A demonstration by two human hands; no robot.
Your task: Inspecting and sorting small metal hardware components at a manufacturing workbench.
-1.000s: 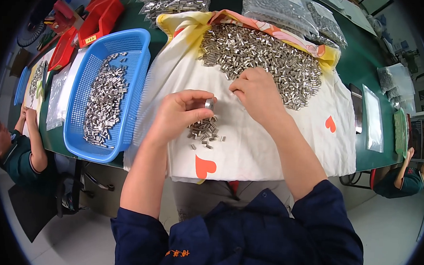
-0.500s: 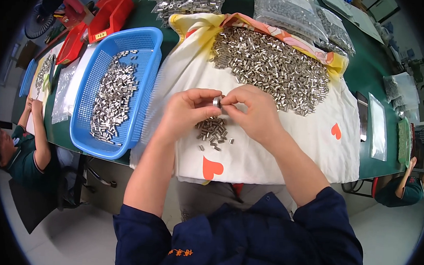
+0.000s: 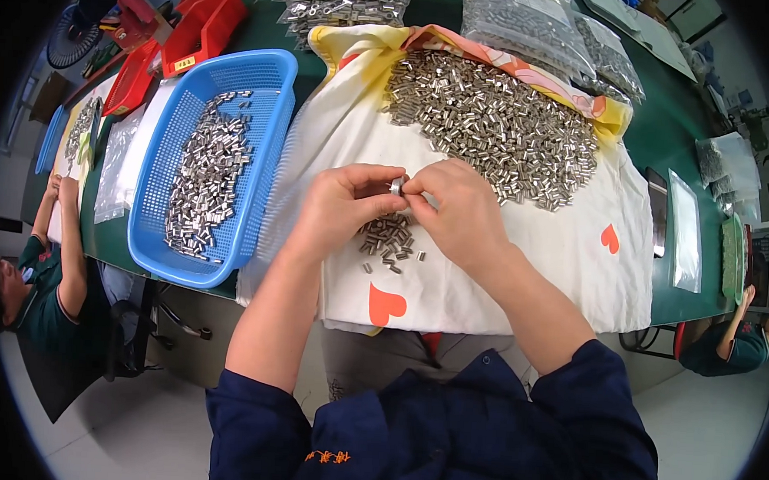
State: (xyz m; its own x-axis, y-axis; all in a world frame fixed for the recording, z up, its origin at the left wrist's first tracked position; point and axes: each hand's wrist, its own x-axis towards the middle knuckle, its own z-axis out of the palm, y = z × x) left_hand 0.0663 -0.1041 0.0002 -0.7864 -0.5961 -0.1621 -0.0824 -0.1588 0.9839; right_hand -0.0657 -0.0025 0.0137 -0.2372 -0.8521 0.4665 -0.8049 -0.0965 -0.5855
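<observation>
Between thumb and fingers my left hand (image 3: pixel 343 205) grips a shiny metal ring (image 3: pixel 397 186). My right hand (image 3: pixel 458 205) is closed in a pinch against the ring's right side; whatever its fingertips hold is hidden. Just below the hands, a small heap of short metal sleeves (image 3: pixel 388 236) lies on the white cloth (image 3: pixel 504 285), partly covered by my left hand. Beyond my right hand spreads a large pile of similar sleeves (image 3: pixel 495 115). A blue plastic basket (image 3: pixel 276 147) to the left has many more inside.
Clear bags of metal parts (image 3: pixel 526 26) stand along the far side, beside another bag of longer parts (image 3: pixel 344 8). Red bins (image 3: pixel 206 26) sit far left. A dark flat object (image 3: pixel 656 211) and a plastic bag (image 3: pixel 685 230) lie right. Other people sit at both sides.
Both hands stay together at the ring. My right fingers have shifted slightly and the ring has turned a little; the piles and basket look the same.
</observation>
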